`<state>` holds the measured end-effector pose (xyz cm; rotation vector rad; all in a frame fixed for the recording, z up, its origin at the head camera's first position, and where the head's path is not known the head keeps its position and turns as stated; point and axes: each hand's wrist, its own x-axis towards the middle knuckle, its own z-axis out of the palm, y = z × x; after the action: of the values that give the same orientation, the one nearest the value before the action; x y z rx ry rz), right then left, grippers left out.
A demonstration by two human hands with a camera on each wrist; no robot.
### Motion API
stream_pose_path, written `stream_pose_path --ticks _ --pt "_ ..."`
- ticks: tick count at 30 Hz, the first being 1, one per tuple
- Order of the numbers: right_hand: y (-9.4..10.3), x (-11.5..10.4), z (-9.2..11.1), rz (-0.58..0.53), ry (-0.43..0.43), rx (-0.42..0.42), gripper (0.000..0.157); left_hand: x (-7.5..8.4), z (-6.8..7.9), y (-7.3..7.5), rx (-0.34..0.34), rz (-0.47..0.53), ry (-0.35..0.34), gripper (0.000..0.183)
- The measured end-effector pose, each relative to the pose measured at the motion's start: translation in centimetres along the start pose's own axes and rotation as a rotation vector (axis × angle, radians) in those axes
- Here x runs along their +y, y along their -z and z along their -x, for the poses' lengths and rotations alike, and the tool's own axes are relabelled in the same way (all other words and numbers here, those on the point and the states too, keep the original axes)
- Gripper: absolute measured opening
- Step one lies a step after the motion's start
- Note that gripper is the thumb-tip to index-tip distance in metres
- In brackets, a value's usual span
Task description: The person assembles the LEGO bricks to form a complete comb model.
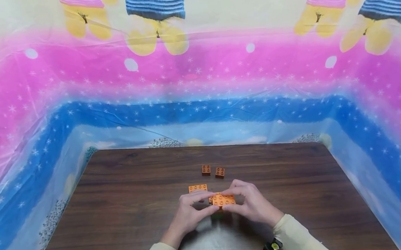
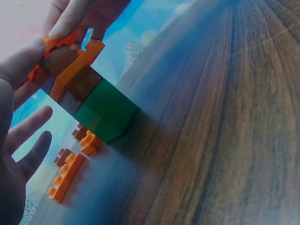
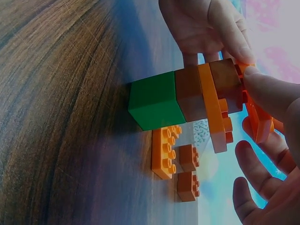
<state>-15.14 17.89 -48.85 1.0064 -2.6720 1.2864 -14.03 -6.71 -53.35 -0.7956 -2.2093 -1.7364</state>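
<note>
A stack of toy building bricks stands on the table, with a green block (image 3: 154,101) at its base. Above it come a brown brick (image 3: 190,91), a flat orange brick (image 3: 213,108) jutting out sideways, and another brown brick (image 3: 226,77). On top lies a second flat orange brick (image 1: 223,200), slightly tilted in the right wrist view. My left hand (image 1: 194,211) pinches its left end between thumb and index finger. From the other side my right hand (image 1: 252,203) pinches the right end the same way; its lower fingers (image 3: 253,168) spread free of the stack.
Behind the stack, two small brown bricks (image 1: 206,170) lie close together on the wooden table (image 1: 128,193). A flat orange brick (image 1: 197,188) lies beyond my left fingers, and another orange piece (image 2: 90,142) shows near the stack's foot. A patterned cloth (image 1: 196,70) surrounds the table.
</note>
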Motion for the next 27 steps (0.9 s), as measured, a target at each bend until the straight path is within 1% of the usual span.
stream_pose_path --ticks 7,12,13,16,19,20,25,27 --pt "-0.2 0.0 0.1 0.003 0.011 0.009 0.036 -0.1 0.1 0.0 0.001 -0.011 -0.007 0.031" --pt "0.3 -0.1 -0.2 0.014 0.031 -0.008 0.035 -0.1 -0.2 0.0 0.010 -0.029 -0.034 0.032" --pt "0.5 -0.1 -0.2 0.021 0.031 -0.017 0.035 0.4 -0.3 0.0 0.011 -0.031 -0.028 0.032" --pt "0.8 -0.3 -0.4 0.037 0.024 -0.039 0.035 0.3 -0.4 0.0 0.004 -0.024 -0.012 0.032" --pt "0.9 -0.4 -0.3 0.053 0.009 -0.045 0.036 0.7 -0.4 -0.1 -0.003 -0.012 0.013 0.032" --pt "0.9 -0.3 -0.3 0.055 0.007 -0.044 0.036 0.6 -0.4 -0.1 -0.004 -0.004 0.011 0.032" --pt "0.7 -0.3 -0.3 0.061 0.001 -0.041 0.037 2.8 -0.6 0.3 -0.002 0.014 -0.007 0.031" --pt "0.7 -0.4 -0.2 0.062 -0.005 -0.042 0.036 3.2 -0.6 0.4 -0.007 0.019 -0.020 0.031"
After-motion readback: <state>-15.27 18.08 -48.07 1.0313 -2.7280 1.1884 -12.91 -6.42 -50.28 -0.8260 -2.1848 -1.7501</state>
